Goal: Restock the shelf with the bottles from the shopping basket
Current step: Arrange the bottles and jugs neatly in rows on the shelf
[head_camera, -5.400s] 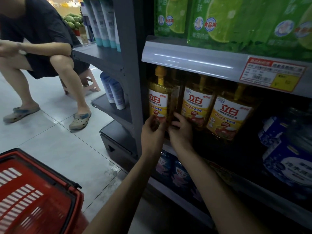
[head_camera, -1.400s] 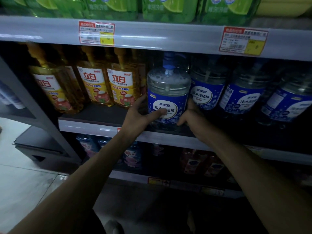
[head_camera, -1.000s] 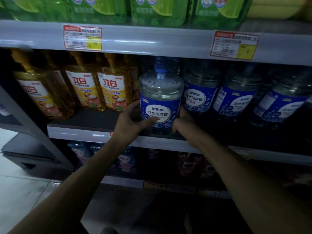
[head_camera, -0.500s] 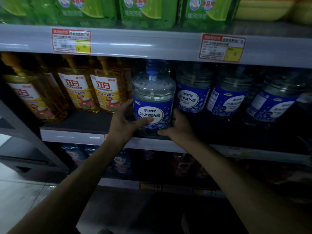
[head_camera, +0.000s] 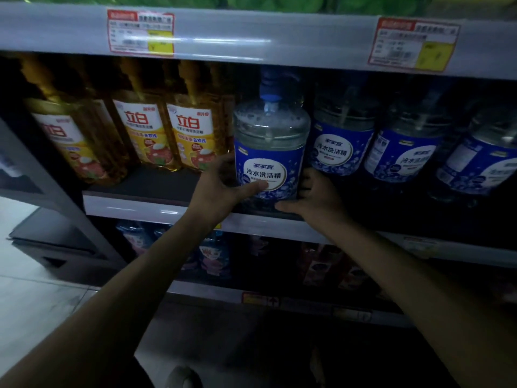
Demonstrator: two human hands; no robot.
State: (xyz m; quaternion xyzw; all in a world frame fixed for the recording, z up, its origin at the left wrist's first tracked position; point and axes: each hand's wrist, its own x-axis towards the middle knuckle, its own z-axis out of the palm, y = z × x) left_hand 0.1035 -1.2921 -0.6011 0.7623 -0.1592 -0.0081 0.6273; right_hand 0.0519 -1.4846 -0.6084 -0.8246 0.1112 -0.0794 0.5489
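The clear bottle [head_camera: 270,152] with a blue label and a blue cap stands upright at the front edge of the middle shelf [head_camera: 134,205], a little forward of the row behind it. Both hands hold it low down. The left hand [head_camera: 221,189] wraps its left side, with the thumb lying across the front of the label and the fingers curled out of sight behind. The right hand [head_camera: 316,197] grips the right side near the base, with the thumb stretched along the bottom edge and the fingers tucked between this bottle and its neighbour. Just to the right, set further back, stand three more blue-label bottles [head_camera: 341,147], close together in a row that runs off into the dark. To the left are yellow bottles [head_camera: 193,135] with white and red labels; the nearest one stands just beside the held bottle, close to the left hand's fingers. A bare strip of dark shelf lies in front of the yellow ones. On the rail of the shelf above are two red and yellow price tags [head_camera: 140,32], one over the yellow bottles and one over the blue. Green packs [head_camera: 265,0] show at the very top. The lower shelf holds dim bottles [head_camera: 212,253] that are too dark to make out. Pale floor tiles [head_camera: 33,298] lie at the lower left.
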